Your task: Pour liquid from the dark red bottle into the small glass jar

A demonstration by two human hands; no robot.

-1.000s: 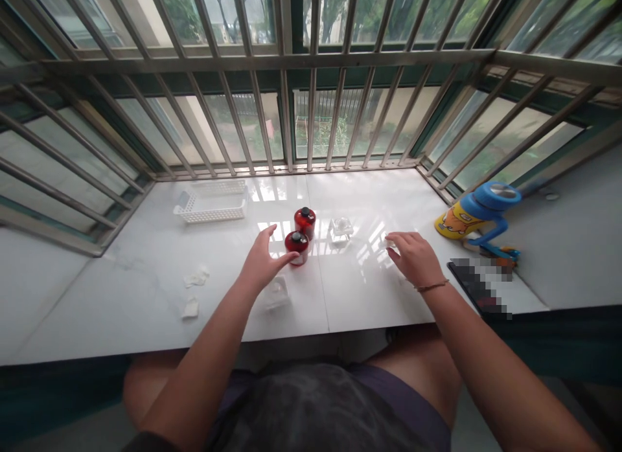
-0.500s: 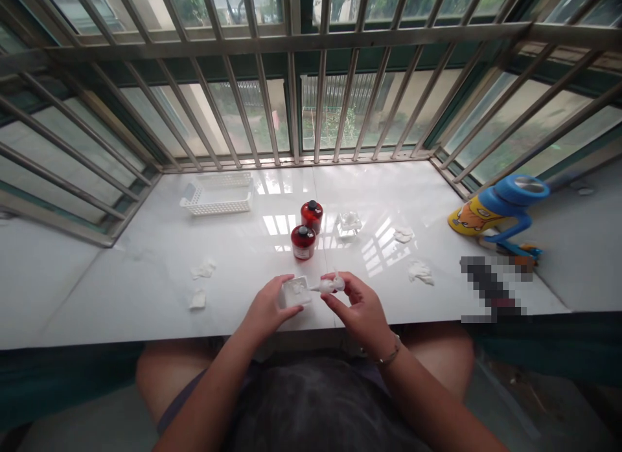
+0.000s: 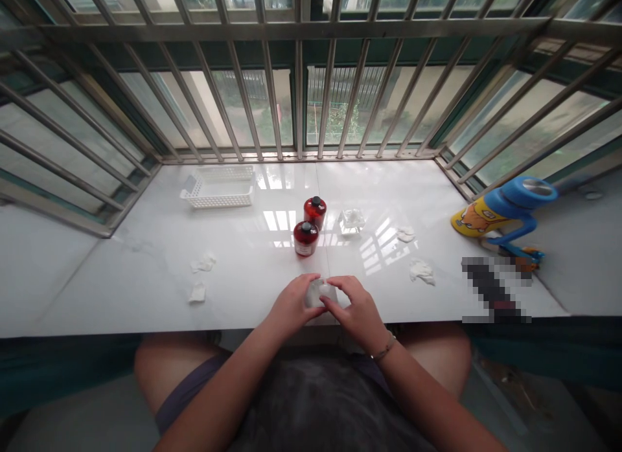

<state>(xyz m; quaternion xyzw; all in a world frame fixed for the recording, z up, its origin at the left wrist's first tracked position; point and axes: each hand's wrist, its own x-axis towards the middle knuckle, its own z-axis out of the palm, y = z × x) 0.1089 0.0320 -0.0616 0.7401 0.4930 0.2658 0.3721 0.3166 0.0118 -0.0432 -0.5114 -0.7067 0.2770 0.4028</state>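
Note:
My left hand [image 3: 291, 302] is closed around the side of a small clear square container [image 3: 313, 295], held just above the table near its front edge. My right hand [image 3: 357, 304] pinches a small whitish translucent piece [image 3: 327, 289] between thumb and fingers. That piece is at the container's right side, overlapping it in view; whether it sits inside or only touches is unclear. Fingers of both hands hide parts of the two things. Beyond the hands stand two red bottles with black caps, the nearer bottle [image 3: 306, 239] and the farther bottle [image 3: 315, 210].
A clear glass block-like holder [image 3: 350, 221] stands right of the bottles. Crumpled white tissues [image 3: 422, 271] lie right and left. At the back left is a white perforated basket [image 3: 218, 196]. A blue and yellow flask [image 3: 486, 209] stands right, near a blurred-out object. Metal bars line the window.
Both hands have drawn together, the left moving right with the container. The whitish piece, earlier apart with its thin tip pointing left, now overlaps the container. The view has shifted slightly.

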